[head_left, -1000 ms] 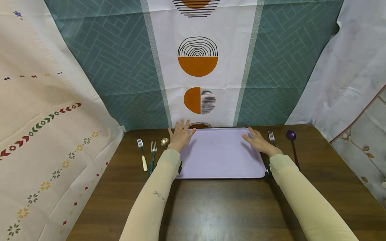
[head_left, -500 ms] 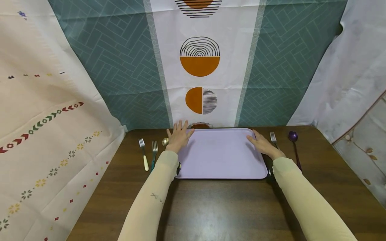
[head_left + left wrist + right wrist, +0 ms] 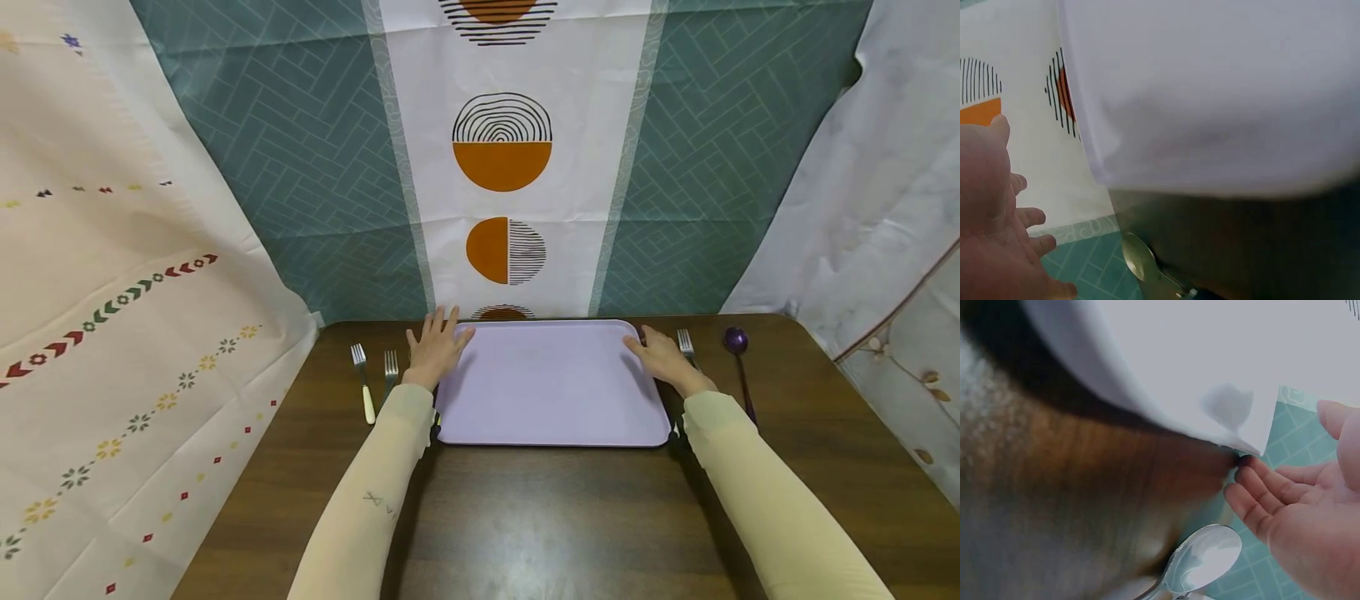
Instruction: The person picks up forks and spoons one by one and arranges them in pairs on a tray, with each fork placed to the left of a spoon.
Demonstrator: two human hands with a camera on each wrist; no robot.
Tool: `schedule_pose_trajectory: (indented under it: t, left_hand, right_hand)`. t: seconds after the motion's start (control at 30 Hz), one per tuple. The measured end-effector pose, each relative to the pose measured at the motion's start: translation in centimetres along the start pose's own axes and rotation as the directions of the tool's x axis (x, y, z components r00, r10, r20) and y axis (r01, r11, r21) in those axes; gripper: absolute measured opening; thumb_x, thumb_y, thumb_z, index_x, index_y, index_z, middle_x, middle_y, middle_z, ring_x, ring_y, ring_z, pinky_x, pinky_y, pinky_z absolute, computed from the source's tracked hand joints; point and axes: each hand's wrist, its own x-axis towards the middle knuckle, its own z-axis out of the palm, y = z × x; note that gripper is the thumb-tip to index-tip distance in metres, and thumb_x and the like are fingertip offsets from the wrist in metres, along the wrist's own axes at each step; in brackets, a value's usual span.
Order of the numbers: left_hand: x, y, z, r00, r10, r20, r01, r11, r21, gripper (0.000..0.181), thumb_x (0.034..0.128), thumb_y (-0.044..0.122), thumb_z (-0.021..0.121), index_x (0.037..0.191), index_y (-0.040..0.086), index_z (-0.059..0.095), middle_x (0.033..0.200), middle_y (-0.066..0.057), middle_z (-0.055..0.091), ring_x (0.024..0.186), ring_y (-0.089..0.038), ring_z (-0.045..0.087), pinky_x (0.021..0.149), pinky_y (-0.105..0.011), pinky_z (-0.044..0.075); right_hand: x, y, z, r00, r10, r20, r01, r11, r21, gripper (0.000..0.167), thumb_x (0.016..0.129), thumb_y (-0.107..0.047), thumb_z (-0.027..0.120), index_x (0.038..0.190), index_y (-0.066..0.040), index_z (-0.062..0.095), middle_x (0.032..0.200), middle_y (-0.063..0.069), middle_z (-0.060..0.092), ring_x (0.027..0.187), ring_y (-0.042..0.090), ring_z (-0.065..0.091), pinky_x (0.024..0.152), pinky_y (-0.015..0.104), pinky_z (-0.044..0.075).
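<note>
A lilac tray (image 3: 551,396) is lying lengthwise left to right between a wide-spread, empty left hand (image 3: 432,354) and a nearer, loosely extended, empty right hand (image 3: 664,358).

You are at a dark wooden table (image 3: 570,517), which looks like a dining place in a home, though this is not certain. A lilac tray (image 3: 555,383) lies before you, and to its sides you see a pale-handled fork (image 3: 368,402) and a purple spoon (image 3: 737,342). A green-and-white patterned cloth (image 3: 322,167) hangs behind, other cloths (image 3: 150,308) at both sides, hiding the room.
</note>
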Motion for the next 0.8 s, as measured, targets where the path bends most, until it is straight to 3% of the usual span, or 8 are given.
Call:
schedule_pose_trajectory:
  t: [0.17,0.4,0.57,0.8]
  left_hand:
    - [-0.2,-1.2,0.4,1.000,-0.008,-0.008,0.008,1.000,0.002,0.071,0.1103,0.056,0.032,0.168,0.018,0.017,0.173,-0.017,0.012,0.158,-0.043,0.010,0.120,-0.075,0.003]
    - [-0.5,-2.7,0.3,1.000,0.007,-0.017,-0.007,1.000,-0.002,0.074,0.1086,0.061,0.029,0.169,0.020,0.016,0.173,-0.016,0.010,0.158,-0.043,0.010,0.119,-0.076,0.006]
    - [-1.1,-3.4,-0.3,1.000,0.021,-0.013,-0.021,0.999,-0.031,0.074,0.1092,0.060,0.030,0.169,0.019,0.016,0.173,-0.019,0.009,0.158,-0.043,0.008,0.119,-0.076,0.004]
    - [-2.1,-4.2,-0.8,1.000,0.016,-0.022,-0.016,0.999,-0.031,0.073,0.1095,0.059,0.030,0.168,0.018,0.016,0.173,-0.019,0.011,0.159,-0.041,0.007,0.119,-0.076,0.005]
  right_hand:
    - [-0.1,-0.2,-0.4,0.999,0.035,0.036,-0.036,0.999,0.007,0.076,0.113,-0.036,0.037,0.151,0.026,0.016,0.156,0.048,0.018,0.147,0.060,0.017,0.120,0.067,0.020]
    - [0.1,-0.2,-0.5,0.995,0.066,0.080,-0.066,0.998,-0.006,0.062,0.110,-0.023,0.038,0.146,0.026,0.031,0.149,0.046,0.033,0.138,0.058,0.037,0.114,0.064,0.036]
    - [0.2,0.2,-0.5,0.995,0.053,0.089,-0.053,0.999,-0.013,0.055,0.103,-0.012,0.038,0.144,0.025,0.036,0.148,0.045,0.038,0.137,0.057,0.040,0.114,0.065,0.036]
    - [0.4,0.7,-0.7,0.993,0.044,0.112,-0.042,0.999,-0.022,0.057,0.095,0.001,0.034,0.147,0.024,0.033,0.151,0.044,0.035,0.140,0.057,0.036,0.114,0.066,0.036]
